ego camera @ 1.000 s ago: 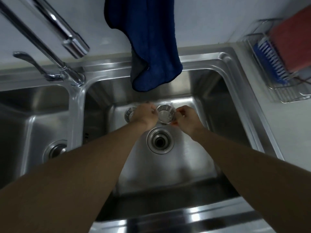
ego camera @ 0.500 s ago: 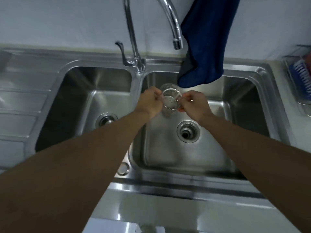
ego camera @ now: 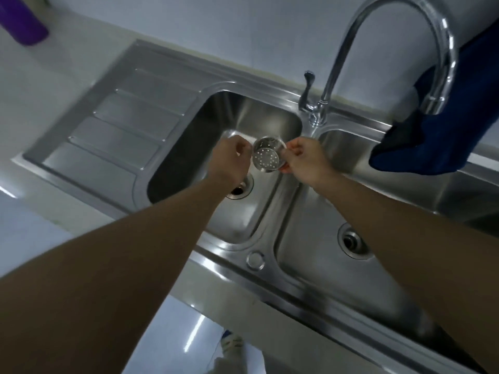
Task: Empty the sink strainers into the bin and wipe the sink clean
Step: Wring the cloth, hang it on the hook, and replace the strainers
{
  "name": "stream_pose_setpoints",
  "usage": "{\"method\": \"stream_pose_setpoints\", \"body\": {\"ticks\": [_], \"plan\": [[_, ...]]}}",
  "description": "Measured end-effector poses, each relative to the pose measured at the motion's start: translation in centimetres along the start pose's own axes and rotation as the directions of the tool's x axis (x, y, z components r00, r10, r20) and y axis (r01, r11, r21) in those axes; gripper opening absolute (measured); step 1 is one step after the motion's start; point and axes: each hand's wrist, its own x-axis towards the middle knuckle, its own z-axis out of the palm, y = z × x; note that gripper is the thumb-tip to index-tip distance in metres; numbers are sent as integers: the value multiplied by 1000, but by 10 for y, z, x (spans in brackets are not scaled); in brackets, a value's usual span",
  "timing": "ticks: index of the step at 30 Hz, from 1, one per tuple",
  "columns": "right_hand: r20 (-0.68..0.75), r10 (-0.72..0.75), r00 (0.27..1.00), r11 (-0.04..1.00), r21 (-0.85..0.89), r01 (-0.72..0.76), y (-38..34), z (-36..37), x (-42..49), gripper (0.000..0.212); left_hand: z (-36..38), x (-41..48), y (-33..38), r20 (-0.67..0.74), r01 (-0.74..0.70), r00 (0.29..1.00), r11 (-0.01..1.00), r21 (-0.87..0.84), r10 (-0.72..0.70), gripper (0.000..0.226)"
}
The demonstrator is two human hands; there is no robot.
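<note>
1. The strainer (ego camera: pixel 266 157) is a perforated steel cup. I hold it in the air between both hands, above the left basin (ego camera: pixel 243 117) of the double sink. Its holed bottom looks bare of scraps, though fine residue would be too small to tell.
2. My left hand (ego camera: pixel 229 157) pinches its left rim with curled fingers. My right hand (ego camera: pixel 305 160) pinches its right rim the same way.
3. Change: one second ago the strainer was low inside the right basin (ego camera: pixel 310 238), just above that basin's drain (ego camera: pixel 352 242). It now sits higher and over the left basin, and my view has swung left.
4. Meaning: the strainer is lifted free, so the right drain stands open. I judge the carry to the bin is under way. No bin is in view.
5. The left drain (ego camera: pixel 241 188) lies just below my left wrist, partly hidden.
6. The faucet (ego camera: pixel 405 36) arches over the divider. A blue cloth (ego camera: pixel 445 130) hangs at the right basin's rear edge, the likely wiping tool.
7. A ribbed drainboard (ego camera: pixel 121 125) extends left.
</note>
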Motion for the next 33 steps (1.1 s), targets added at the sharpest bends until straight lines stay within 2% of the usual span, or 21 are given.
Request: {"method": "stream_pose_setpoints", "body": {"ticks": [5, 9, 12, 17, 22, 26, 33], "plan": [[130, -17, 991, 988, -147, 37, -13, 38, 20, 5, -18, 11, -39, 25, 182, 983, 981, -70, -180, 13], [193, 10, 981, 949, -310, 51, -12, 71, 42, 16, -17, 24, -70, 37, 268, 963, 959, -88, -266, 6], [167, 44, 985, 878, -477, 42, 0, 93, 60, 17, -6, 36, -94, 62, 318, 947, 947, -54, -314, 7], [112, 131, 985, 766, -643, -29, 30, 122, 79, 16, 18, 56, -128, 113, 330, 935, 941, 75, -337, 14], [106, 222, 969, 708, -701, -86, 55, 141, 92, 16, 38, 69, -153, 169, 376, 901, 914, 154, -399, 23], [103, 270, 957, 692, -712, -119, 69, 148, 97, 19, 46, 76, -165, 203, 422, 874, 897, 131, -441, 27], [107, 277, 955, 684, -720, -118, 71, 148, 101, 28, 45, 81, -172, 235, 382, 869, 892, 243, -436, 31]]}}
